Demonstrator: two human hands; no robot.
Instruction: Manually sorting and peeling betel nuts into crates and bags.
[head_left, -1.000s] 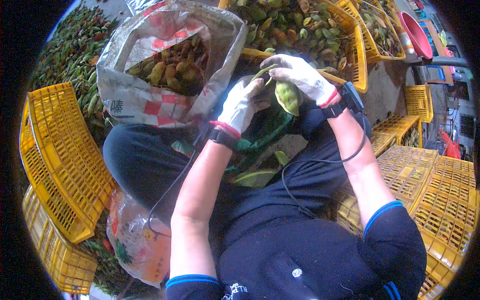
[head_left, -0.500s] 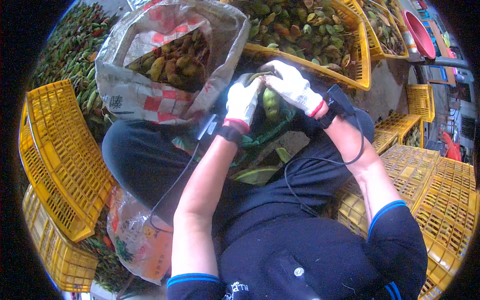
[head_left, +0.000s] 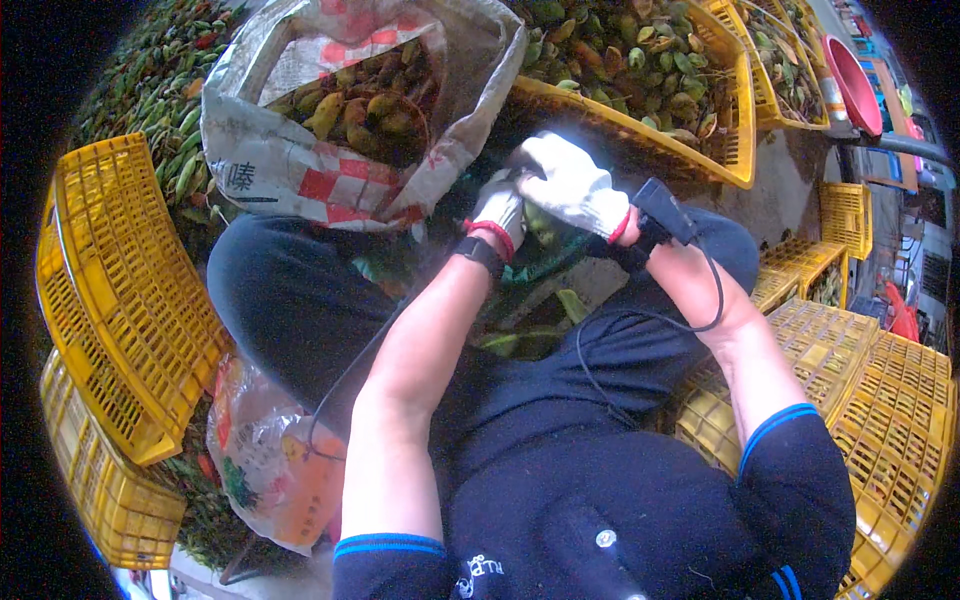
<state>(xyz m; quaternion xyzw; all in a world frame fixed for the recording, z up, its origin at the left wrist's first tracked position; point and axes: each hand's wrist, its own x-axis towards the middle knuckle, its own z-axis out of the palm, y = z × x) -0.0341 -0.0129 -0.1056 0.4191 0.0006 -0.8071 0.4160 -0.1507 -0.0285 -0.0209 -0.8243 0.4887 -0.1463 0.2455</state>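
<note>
Both hands wear white work gloves with red cuffs and meet in front of my lap. My left hand (head_left: 499, 204) is closed, its fingertips pressed against those of my right hand (head_left: 571, 182), which is closed too. Whatever they pinch is hidden by the gloves. Just beneath them, partly covered, a smooth green fruit (head_left: 541, 226) rests on a green net-like bag (head_left: 550, 262) between my legs. Long green pieces like pods or leaves (head_left: 525, 342) lie closer to my body.
A white-and-red woven sack (head_left: 262, 170) of yellow-brown fruits (head_left: 385, 118) stands ahead left. A yellow crate (head_left: 738, 165) of green-brown produce is ahead right. Tilted yellow crates (head_left: 130, 300) stand left, stacked ones (head_left: 890, 420) right. A plastic bag (head_left: 285, 470) lies by my left leg.
My hands have drawn closer together, the right one now overlapping the left. A thin greenish strip seen between the fingertips before is now hidden. The view has shifted slightly.
</note>
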